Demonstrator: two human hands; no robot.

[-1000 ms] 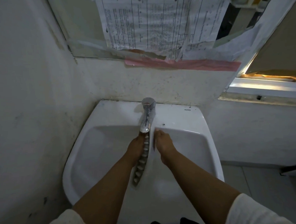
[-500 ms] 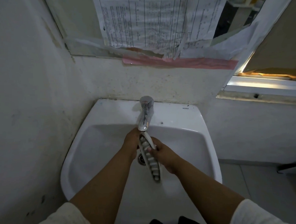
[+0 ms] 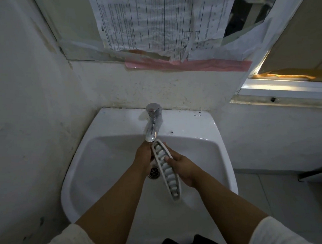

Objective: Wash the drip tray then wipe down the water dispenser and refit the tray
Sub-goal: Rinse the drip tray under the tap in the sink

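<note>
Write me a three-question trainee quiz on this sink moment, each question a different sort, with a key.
1. True or false: the drip tray lies flat on the basin floor.
2. Which hand grips the tray along its side? A) right hand B) left hand
3. Fill in: the tray's far end sits just under the ____.

Key: 1 false, it is held on edge above the drain; 2 A; 3 faucet.

Your 2 forearms reach forward, converging. Your right hand [image 3: 182, 167] curls around the drip tray [image 3: 166, 169]; your left hand [image 3: 143, 155] touches its upper end.
</note>
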